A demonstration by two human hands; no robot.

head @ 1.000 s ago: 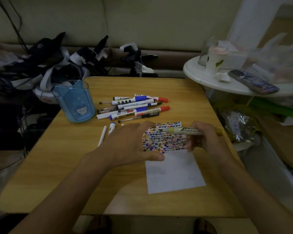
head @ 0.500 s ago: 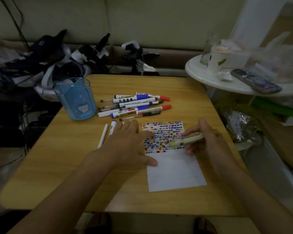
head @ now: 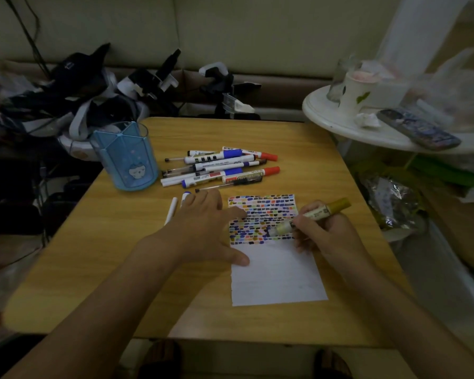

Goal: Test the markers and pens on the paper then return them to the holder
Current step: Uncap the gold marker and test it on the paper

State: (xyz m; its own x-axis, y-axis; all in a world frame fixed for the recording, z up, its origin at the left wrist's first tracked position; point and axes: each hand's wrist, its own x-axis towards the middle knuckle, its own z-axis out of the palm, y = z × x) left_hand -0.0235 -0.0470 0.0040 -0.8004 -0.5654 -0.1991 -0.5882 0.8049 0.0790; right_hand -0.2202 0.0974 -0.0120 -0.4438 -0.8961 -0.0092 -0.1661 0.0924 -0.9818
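A white sheet of paper (head: 277, 272) lies on the wooden table (head: 115, 258); its upper half is covered with rows of small coloured marks. My right hand (head: 326, 236) grips a yellow marker (head: 312, 216), tip down on the lowest row of marks. My left hand (head: 205, 228) lies flat with spread fingers, pressing the paper's left edge. A pile of several markers and pens (head: 219, 168) lies behind the paper. The blue translucent holder (head: 125, 157) stands upright at the far left, and I see nothing in it.
Two white pens (head: 171, 210) lie by my left fingers. A white round side table (head: 340, 119) at the right carries a cup (head: 359, 90), a glass and a phone (head: 419, 128). Dark bags and cables crowd behind the far left corner.
My right hand turned the yellow marker from level above the paper to tip down on the marks. My left hand shifted slightly and stays pressed on the paper's edge.
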